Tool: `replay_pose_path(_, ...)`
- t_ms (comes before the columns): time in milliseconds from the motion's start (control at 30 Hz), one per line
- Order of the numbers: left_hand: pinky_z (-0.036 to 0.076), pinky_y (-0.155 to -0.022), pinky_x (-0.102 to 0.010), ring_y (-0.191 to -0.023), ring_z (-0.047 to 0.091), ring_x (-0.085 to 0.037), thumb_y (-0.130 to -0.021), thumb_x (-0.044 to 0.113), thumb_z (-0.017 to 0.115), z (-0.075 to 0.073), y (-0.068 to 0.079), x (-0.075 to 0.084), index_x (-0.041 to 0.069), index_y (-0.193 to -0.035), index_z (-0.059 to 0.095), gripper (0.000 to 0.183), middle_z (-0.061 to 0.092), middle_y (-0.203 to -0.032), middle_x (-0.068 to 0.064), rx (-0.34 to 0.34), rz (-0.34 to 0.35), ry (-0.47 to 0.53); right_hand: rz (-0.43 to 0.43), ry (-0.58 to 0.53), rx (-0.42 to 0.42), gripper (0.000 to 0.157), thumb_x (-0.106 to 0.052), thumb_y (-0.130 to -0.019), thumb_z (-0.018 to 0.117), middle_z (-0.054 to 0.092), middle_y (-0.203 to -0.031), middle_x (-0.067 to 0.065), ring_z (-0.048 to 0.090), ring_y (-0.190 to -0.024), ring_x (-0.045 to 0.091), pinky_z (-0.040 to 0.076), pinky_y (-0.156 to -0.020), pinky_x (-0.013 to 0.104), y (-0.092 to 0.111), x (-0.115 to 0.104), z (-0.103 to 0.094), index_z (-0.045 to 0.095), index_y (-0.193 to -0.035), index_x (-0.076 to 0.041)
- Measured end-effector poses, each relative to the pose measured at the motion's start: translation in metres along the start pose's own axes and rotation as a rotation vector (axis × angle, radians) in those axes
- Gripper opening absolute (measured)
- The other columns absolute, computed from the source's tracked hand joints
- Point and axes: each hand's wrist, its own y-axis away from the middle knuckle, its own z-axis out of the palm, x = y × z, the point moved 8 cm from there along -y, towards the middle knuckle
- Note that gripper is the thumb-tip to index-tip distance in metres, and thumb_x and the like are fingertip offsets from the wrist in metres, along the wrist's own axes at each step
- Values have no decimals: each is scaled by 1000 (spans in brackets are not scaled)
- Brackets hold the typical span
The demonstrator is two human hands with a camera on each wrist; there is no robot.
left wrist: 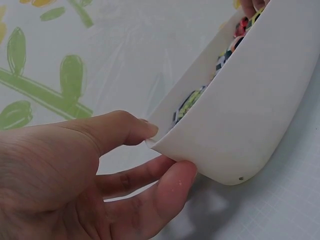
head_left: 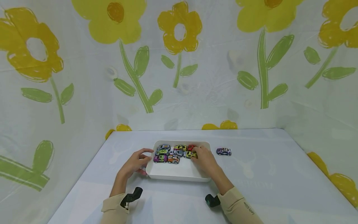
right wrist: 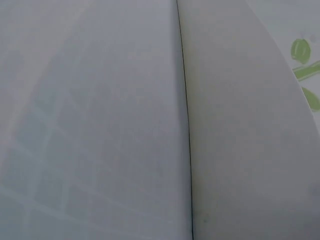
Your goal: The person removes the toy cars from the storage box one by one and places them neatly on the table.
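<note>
In the head view a white tray [head_left: 173, 172] lies on the table with several small toy cars inside, grouped in its left and middle part. My left hand [head_left: 137, 162] holds the tray's left end. The left wrist view shows the thumb [left wrist: 142, 131] on the rim and the other fingers against the outer wall. Over the tray's right part, my right hand [head_left: 205, 159] pinches a yellow toy car [head_left: 188, 154], its fingertips partly covering it. A red toy car [head_left: 191, 147] lies just behind. The right wrist view shows no hand.
One purple-and-white toy car [head_left: 223, 151] sits on the table [head_left: 251, 180] to the right of the tray. A flower-printed curtain [head_left: 209, 93] rises behind the table and on both sides. Dark camera mounts [head_left: 212, 200] are on both wrists.
</note>
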Motion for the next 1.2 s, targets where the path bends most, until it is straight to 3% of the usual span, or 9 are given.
replay_pose_path(367, 59, -54, -36, -83, 65, -22, -96, 20, 61, 2, 2, 5, 20, -137, 53, 41, 60, -124, -20, -16, 13, 3, 12, -15, -26, 32, -23, -85, 77, 67, -108, 8, 61, -96, 20, 55, -90, 40, 0, 2, 0, 70, -114, -11)
replay_pose_path(867, 59, -54, -37, -81, 64, -21, -96, 17, 60, 1, 0, 1, 21, -135, 55, 40, 62, -122, -18, 2, 9, 3, -21, -81, -69, 28, -19, -86, 75, 67, -108, 9, 61, -98, 22, 54, -90, 42, -1, 0, -5, 70, -112, -10)
replay_pose_path(1200, 59, -54, -36, -84, 65, -22, -97, 20, 60, 1, 3, 4, 20, -137, 53, 41, 60, -123, -20, -14, 11, 6, -21, -75, -66, 27, -17, -86, 75, 67, -111, 8, 60, -101, 22, 54, -91, 44, -1, 0, -18, 71, -112, -11)
